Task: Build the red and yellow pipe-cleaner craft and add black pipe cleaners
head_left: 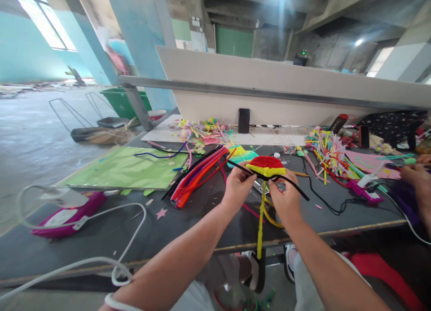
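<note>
Both hands hold a red and yellow fuzzy craft piece above the table's front part. My left hand [237, 184] pinches the lower left side of the craft piece [267, 163] together with a black pipe cleaner [293, 186]. On the right side, my right hand [284, 195] has its fingers closed on the same piece and black strip. A yellow fuzzy strip [260, 230] hangs down between the hands past the table edge. Just behind lies a yellow and turquoise fuzzy piece [243, 155]. Left of my hands rests a bundle of coloured pipe cleaners [195, 178].
A green sheet [128, 167] and a magenta power strip [72, 214] with white cable lie left. A black phone [244, 121] leans on the back board. Craft scraps [328, 153] and another power strip [364, 192] sit right, near another person's hand [417, 174].
</note>
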### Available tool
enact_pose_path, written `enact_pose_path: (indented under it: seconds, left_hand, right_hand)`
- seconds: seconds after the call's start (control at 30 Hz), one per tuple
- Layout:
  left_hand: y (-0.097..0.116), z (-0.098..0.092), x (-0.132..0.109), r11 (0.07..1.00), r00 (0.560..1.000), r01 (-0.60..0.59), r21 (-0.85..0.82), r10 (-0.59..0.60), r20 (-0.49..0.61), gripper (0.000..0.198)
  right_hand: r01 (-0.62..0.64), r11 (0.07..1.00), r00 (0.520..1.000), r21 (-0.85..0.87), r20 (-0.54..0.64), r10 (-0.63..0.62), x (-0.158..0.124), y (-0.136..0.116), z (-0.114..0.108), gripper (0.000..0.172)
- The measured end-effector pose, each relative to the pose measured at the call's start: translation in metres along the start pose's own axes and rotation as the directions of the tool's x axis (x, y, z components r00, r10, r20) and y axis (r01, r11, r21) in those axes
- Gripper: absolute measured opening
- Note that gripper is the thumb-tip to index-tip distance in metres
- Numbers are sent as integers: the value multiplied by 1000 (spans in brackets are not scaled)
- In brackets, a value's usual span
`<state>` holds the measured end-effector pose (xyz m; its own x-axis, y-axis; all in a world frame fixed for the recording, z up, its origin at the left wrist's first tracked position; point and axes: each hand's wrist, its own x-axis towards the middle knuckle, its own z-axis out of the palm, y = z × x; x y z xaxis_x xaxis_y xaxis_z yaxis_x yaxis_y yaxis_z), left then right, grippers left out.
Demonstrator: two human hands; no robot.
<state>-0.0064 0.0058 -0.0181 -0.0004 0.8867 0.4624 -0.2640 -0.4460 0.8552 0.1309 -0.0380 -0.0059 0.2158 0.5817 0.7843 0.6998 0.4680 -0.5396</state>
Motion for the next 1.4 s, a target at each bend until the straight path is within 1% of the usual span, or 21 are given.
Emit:
enact_pose_path:
  seconds: [0.17,0.23,0.27,0.33,0.4,0.43,0.47,0.53,0.67,0.77,0.87,0.97,1.03,1.1,1.17,1.2,1.23,1.27,1.33,1.37,1.4]
  left_hand:
    - [8,4,-1,957,989,141,-255,-146,1,43]
    - [12,3,-2,911,970,242,-335,-238,56,49]
    - [13,3,-2,881,949,316,-353,-295,114,48]
    - [13,1,-3,815,884,464,-347,-404,234,39]
    - [11,0,-5,767,827,557,-318,-473,305,33]
    - [10,-1,-5,754,808,582,-304,-495,319,31]
    - [8,-1,-6,746,797,597,-295,-511,322,31]
    - [6,0,-7,746,795,602,-285,-525,304,31]
    - [4,1,-8,779,825,564,-274,-513,239,30]
    - [4,0,-9,796,835,547,-259,-498,235,28]
    - [6,-1,-9,784,817,573,-237,-525,239,28]
    - [8,-1,-8,772,801,597,-218,-557,220,29]
    - [9,0,-7,781,810,585,-216,-551,202,29]
    - [11,-1,-5,800,828,560,-216,-531,178,29]
    - [14,-2,-2,821,847,531,-210,-508,157,28]
    - [15,-3,-1,830,854,519,-203,-496,157,28]
    - [16,-4,0,839,860,508,-195,-482,165,27]
    - [17,-5,1,847,865,498,-187,-469,178,27]
    - [18,-6,2,857,869,484,-176,-447,214,26]
    - [18,-6,2,859,867,483,-171,-441,231,25]
    - [18,-6,1,859,864,484,-166,-439,244,25]
  right_hand:
    - [-85,996,996,28,-12,86,2,6,0,8]
    - [-126,992,992,29,-14,126,3,8,0,9]
    - [-137,990,990,29,-17,138,3,9,-1,9]
    - [-139,990,990,33,-10,140,4,10,-1,8]
    - [-121,992,993,38,9,121,3,10,-1,7]
    - [-108,993,994,38,19,107,3,10,-1,6]
    - [-94,995,995,36,26,93,2,10,-1,6]
    - [-61,998,998,31,29,60,0,9,1,5]
    - [-5,1000,999,18,40,4,-4,8,4,5]
    - [4,1000,999,12,53,-4,-4,7,4,6]
    - [6,1000,998,20,69,-7,-4,7,3,7]
    - [-20,1000,996,20,88,18,-4,5,3,7]
    - [-74,997,991,24,112,71,-4,1,2,9]
    - [-176,981,972,86,171,160,0,-4,-3,12]
    - [-337,911,922,238,281,267,6,-6,-13,25]
    - [-438,835,878,334,361,316,11,-6,-19,35]
    - [-536,731,826,422,442,351,16,-3,-26,41]
    - [-625,612,770,485,514,378,22,1,-33,40]
    - [-807,383,581,450,719,381,31,13,-44,35]
    - [-866,326,484,379,798,359,33,20,-48,33]
    - [-893,310,420,325,850,319,35,27,-49,30]
